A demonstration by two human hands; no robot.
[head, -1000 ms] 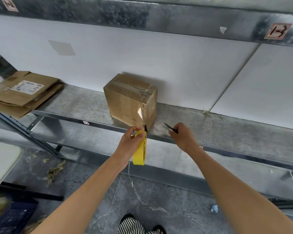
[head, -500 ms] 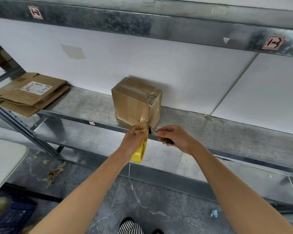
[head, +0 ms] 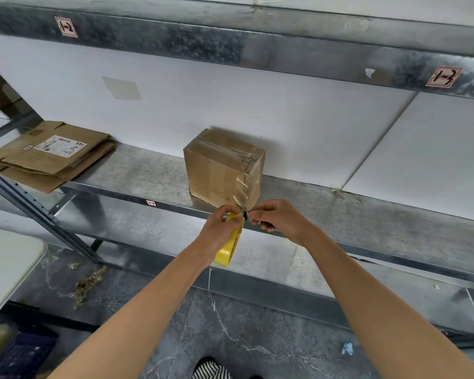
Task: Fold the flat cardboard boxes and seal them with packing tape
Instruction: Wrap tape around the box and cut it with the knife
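Currently one box (head: 222, 165) stands folded and taped on the shelf (head: 137, 176); left hand (head: 219, 228) grips the tape roll (head: 230, 248), right hand (head: 282, 220) grips a small cutter (head: 245, 213) at the strip; flat boxes (head: 47, 157) at left lie unfolded

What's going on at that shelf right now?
A person is taping a folded cardboard box on the metal shelf. The left hand grips the yellow tape roll, with a clear strip running up to the box's near corner. The right hand holds a small dark cutting tool against that strip, apparently to cut it. Flat boxes lie stacked at the left.
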